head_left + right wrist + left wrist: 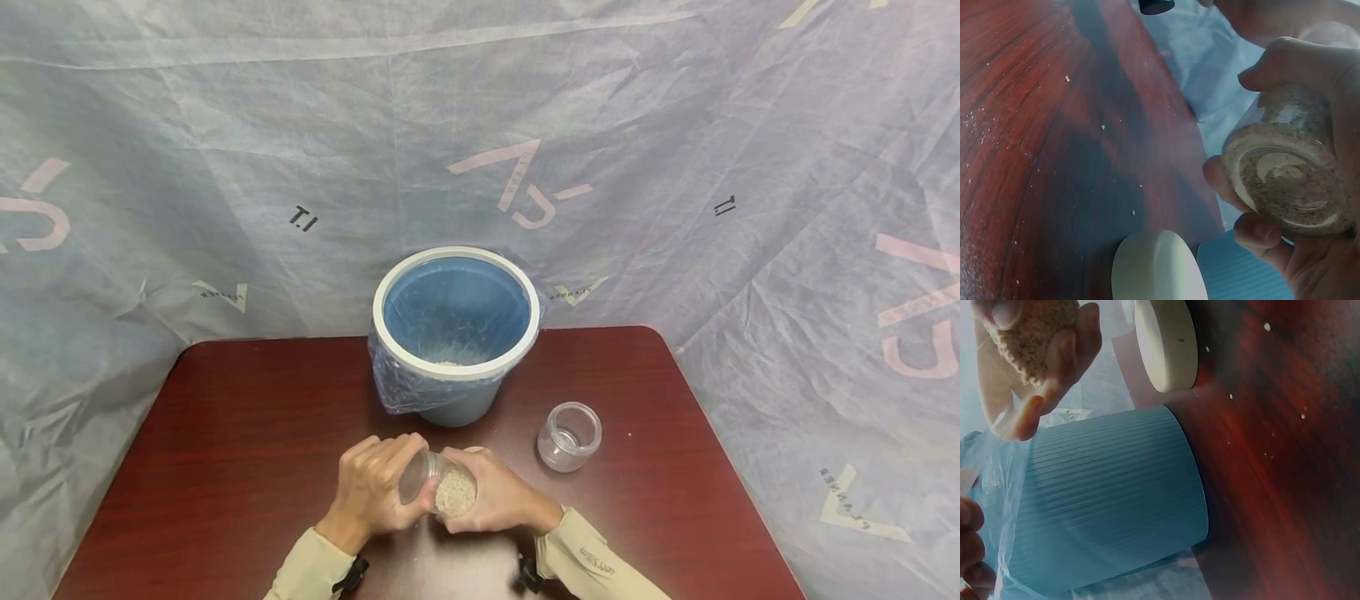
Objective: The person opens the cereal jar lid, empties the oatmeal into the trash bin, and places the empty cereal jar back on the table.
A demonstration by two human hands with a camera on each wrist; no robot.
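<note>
Small clear jar half full of pale grain [447, 487] held above dark red wooden table [225, 433], lying tilted, long axis left-right. Right hand [491, 496] wraps grain-filled base, fingers curled round it. Left hand [375, 487] grips mouth end, fingers curled over it; lid there not discernible. Blue ribbed bucket with white rim and plastic liner [455, 333] just behind. Empty clear jar [569, 436] to right. White round lid [1157, 265] on table near bucket.

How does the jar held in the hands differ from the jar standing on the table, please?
The held jar contains beige grains; the standing jar looks empty. The held jar lies tilted on its side, gripped by the left hand and right hand; the standing jar sits upright, untouched, to the right of the bucket. Both are small, clear and round.
</note>
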